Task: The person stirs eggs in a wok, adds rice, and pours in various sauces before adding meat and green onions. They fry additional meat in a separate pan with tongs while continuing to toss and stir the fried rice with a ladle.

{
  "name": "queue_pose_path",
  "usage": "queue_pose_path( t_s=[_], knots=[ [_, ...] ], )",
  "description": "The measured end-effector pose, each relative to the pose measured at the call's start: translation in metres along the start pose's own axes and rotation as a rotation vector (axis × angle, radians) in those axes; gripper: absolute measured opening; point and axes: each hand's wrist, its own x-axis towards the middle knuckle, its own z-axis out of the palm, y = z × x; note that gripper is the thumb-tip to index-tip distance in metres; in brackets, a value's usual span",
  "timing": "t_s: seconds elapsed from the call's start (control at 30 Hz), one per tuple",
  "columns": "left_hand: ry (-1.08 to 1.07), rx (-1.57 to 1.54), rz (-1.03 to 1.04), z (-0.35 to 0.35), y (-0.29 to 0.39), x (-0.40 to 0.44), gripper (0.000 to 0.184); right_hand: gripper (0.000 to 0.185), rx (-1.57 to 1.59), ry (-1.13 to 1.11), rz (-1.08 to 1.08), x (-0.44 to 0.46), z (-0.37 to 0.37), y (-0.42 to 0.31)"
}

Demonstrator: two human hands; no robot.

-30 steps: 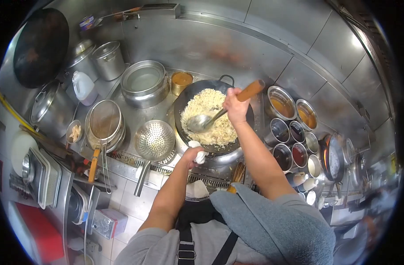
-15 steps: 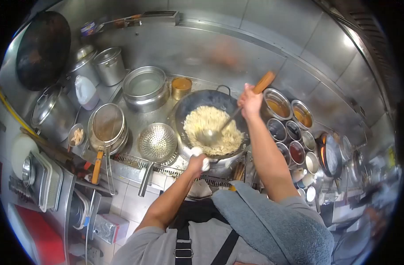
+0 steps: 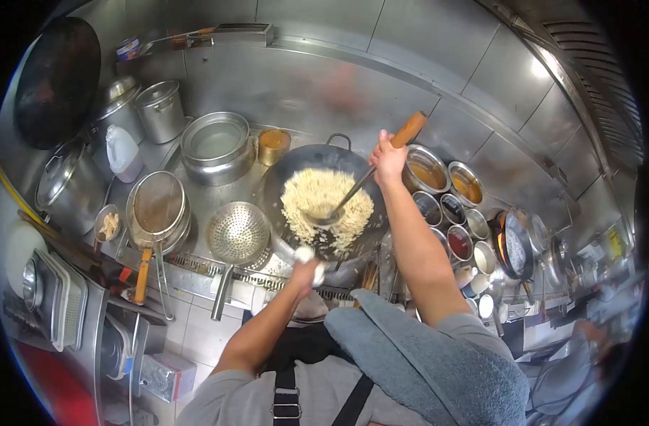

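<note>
My right hand (image 3: 389, 160) is closed around the shaft of a ladle (image 3: 353, 189), just below its wooden grip. The ladle's bowl rests in a mass of pale yellow rice (image 3: 316, 186) inside a large dark wok (image 3: 276, 175). My left hand (image 3: 306, 275) is wrapped round a white cloth (image 3: 304, 253) at the wok's near rim; the handle beneath it is hidden. Blur softens the rice and that hand. Left of the wok lies a perforated metal strainer (image 3: 238, 233).
A pot of liquid (image 3: 216, 145) and a brown-filled tin (image 3: 273, 147) stand behind the strainer. Round containers of sauces (image 3: 460, 242) crowd the right. Mesh sieves (image 3: 155, 206) sit at left. Another pan (image 3: 514, 244) stands farther right, and a person (image 3: 576, 369) is at the lower right.
The ladle has shifted back from the near side of the wok. Dark wok surface now shows at the near side, with the rice farther back. The whole view has slid slightly left.
</note>
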Motion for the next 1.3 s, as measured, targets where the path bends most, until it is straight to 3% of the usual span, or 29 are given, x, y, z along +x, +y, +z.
queue_pose_path(
  t_s=[0.07, 0.13, 0.2, 0.27, 0.33, 0.37, 0.4, 0.43, 0.47, 0.5, 0.53, 0.6, 0.7, 0.73, 0.8, 0.87, 0.93, 1.0, 1.07, 1.17, 1.23, 1.3],
  knots=[
    [-0.021, 0.113, -0.063, -0.037, -0.007, -0.048, 0.017, 0.030, -0.103, 0.028, -0.132, 0.030, 0.000, -0.040],
    [0.023, 0.263, -0.086, -0.055, 0.004, -0.103, 0.029, 0.036, -0.050, -0.069, -0.065, 0.036, 0.008, -0.114],
    [0.029, -0.009, -0.005, -0.018, 0.051, -0.137, 0.036, 0.041, -0.055, -0.093, -0.033, 0.035, 0.013, -0.170],
    [0.134, -0.007, -0.221, 0.013, 0.073, -0.105, 0.021, 0.041, -0.017, -0.244, -0.089, 0.019, 0.009, -0.186],
    [0.091, -0.116, -0.217, 0.045, 0.081, -0.047, 0.013, 0.030, -0.046, -0.195, -0.061, 0.002, 0.003, -0.134],
    [0.087, -0.118, -0.223, 0.037, 0.059, -0.029, 0.013, 0.024, -0.089, -0.006, -0.071, -0.007, 0.013, -0.078],
    [0.065, -0.052, -0.146, 0.026, 0.035, -0.007, 0.013, 0.023, -0.406, 0.156, -0.006, -0.021, 0.022, -0.031],
    [0.040, 0.018, -0.070, 0.016, 0.021, 0.001, 0.012, 0.026, -0.050, 0.012, 0.004, -0.009, 0.001, 0.016],
    [0.107, 0.187, 0.055, 0.003, 0.011, -0.022, 0.014, 0.028, -0.021, -0.028, -0.046, -0.008, 0.003, 0.007],
    [0.113, 0.418, -0.025, -0.010, 0.018, -0.045, 0.036, 0.027, -0.035, -0.047, -0.080, 0.007, 0.007, -0.008],
    [0.057, 0.116, 0.103, -0.003, 0.023, -0.077, 0.037, 0.025, -0.053, -0.051, -0.106, 0.017, 0.004, -0.026],
    [0.073, 0.074, 0.059, 0.008, 0.040, -0.097, 0.033, 0.027, -0.073, -0.093, -0.044, 0.043, 0.010, -0.057],
    [0.228, 0.126, -0.078, 0.032, 0.047, -0.024, 0.021, 0.033, -0.195, -0.094, 0.019, 0.061, 0.023, -0.101],
    [0.161, 0.152, -0.079, 0.040, 0.065, -0.011, 0.026, 0.035, -0.205, -0.071, -0.017, 0.053, 0.034, -0.123],
    [0.001, 0.254, -0.148, 0.017, 0.038, 0.038, 0.030, 0.032, -0.195, -0.180, -0.152, 0.045, 0.036, -0.159],
    [-0.064, 0.291, -0.122, 0.014, 0.059, -0.012, 0.029, 0.028, -0.090, -0.302, -0.241, 0.022, 0.031, -0.178],
    [-0.297, 0.185, -0.205, -0.026, 0.058, -0.045, 0.036, 0.024, -0.165, -0.037, -0.293, 0.010, 0.016, -0.121],
    [-0.217, 0.200, -0.280, -0.053, 0.077, -0.086, 0.034, 0.023, -0.501, 0.231, -0.258, 0.028, -0.016, 0.035],
    [-0.082, 0.319, -0.119, -0.074, 0.095, -0.120, 0.031, 0.024, -0.133, -0.002, -0.170, 0.023, -0.012, 0.070],
    [-0.089, 0.491, -0.059, -0.145, 0.103, -0.151, 0.029, 0.024, -0.167, 0.028, -0.108, 0.028, 0.035, 0.006],
    [-0.051, 0.477, -0.119, -0.179, 0.115, -0.180, 0.031, 0.023, -0.108, -0.101, -0.178, -0.003, 0.061, -0.050],
    [-0.012, 0.436, -0.204, -0.192, 0.131, -0.193, 0.033, 0.022, -0.110, -0.177, -0.242, -0.035, 0.060, -0.036]
  ],
)
